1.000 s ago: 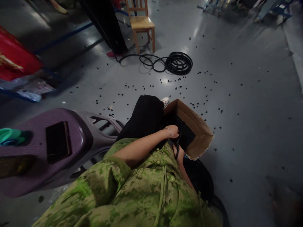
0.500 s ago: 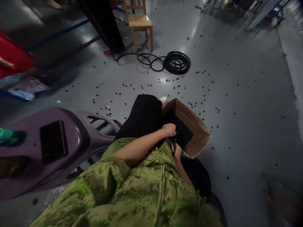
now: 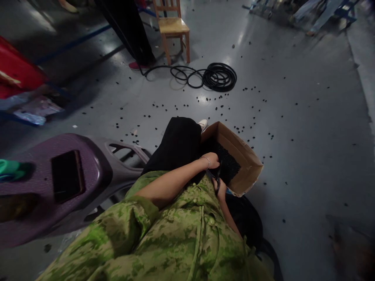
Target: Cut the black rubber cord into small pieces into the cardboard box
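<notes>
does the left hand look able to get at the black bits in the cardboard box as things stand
Probably yes. The left hand sits at the open side of the cardboard box, right beside the black bits, with nothing between them. The right hand is just below, holding something dark.

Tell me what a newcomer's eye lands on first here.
A cardboard box of small black pieces sits at centre, with the left hand and right hand at its near end. More black pieces litter the grey floor beyond, by a coiled black hose.
</notes>
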{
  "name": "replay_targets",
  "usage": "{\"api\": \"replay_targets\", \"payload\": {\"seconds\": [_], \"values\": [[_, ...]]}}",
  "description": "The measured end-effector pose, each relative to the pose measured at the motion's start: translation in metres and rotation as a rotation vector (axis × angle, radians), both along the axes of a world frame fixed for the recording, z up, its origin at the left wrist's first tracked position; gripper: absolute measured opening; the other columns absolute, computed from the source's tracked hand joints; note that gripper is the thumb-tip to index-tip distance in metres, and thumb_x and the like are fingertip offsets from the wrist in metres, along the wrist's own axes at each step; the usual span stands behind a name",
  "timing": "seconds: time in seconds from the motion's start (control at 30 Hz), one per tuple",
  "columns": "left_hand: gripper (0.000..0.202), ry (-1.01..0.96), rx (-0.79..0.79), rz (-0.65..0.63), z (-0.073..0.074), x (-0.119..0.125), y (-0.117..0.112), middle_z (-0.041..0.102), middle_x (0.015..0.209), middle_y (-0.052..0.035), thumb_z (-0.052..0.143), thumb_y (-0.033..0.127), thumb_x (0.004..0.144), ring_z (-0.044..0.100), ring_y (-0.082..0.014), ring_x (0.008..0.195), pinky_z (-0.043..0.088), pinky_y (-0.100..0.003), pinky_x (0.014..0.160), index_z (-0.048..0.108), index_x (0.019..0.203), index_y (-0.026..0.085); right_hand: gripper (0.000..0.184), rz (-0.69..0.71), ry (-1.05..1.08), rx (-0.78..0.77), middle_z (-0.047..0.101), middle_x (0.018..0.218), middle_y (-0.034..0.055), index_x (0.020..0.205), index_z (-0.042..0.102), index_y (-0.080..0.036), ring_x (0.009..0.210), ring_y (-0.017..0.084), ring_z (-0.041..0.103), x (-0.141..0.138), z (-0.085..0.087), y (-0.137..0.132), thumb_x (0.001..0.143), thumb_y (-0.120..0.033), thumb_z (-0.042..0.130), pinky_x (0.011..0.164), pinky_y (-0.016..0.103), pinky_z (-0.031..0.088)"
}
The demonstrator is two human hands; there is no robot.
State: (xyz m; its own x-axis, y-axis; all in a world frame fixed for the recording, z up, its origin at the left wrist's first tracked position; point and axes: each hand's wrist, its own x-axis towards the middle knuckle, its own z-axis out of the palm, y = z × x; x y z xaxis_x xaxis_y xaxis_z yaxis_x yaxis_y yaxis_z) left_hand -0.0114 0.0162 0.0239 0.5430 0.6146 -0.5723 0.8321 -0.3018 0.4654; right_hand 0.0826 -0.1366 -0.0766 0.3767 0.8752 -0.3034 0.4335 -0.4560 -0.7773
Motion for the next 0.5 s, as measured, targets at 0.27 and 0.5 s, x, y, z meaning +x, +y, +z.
{"api": "replay_targets", "payload": {"seconds": [0.27,0.5], "values": [[0.022,-0.091,-0.133,0.151,-0.008,-0.002,0.002,0.070,0.070,-0.0023,0.054,0.024,0.075,0.058,-0.0112,0.056,0.045,-0.020,0.056,0.073,0.083,0.017,0.035,-0.038,0.146,0.017,0.061,0.067,0.0035,0.067,0.060,-0.014,0.066,0.017,0.053,0.006,0.015,-0.013,0.073,-0.048,0.050,0.063,0.027,0.043],[0.023,-0.143,-0.169,0.196,-0.014,-0.003,0.000,0.069,0.069,-0.0023,0.053,0.025,0.076,0.053,-0.0092,0.049,0.043,-0.020,0.051,0.073,0.083,0.016,0.038,0.061,0.066,-0.049,0.067,0.069,0.0055,0.067,0.065,-0.017,0.071,0.022,0.061,0.005,0.017,-0.006,0.069,-0.050,0.046,0.070,0.030,0.046]]}}
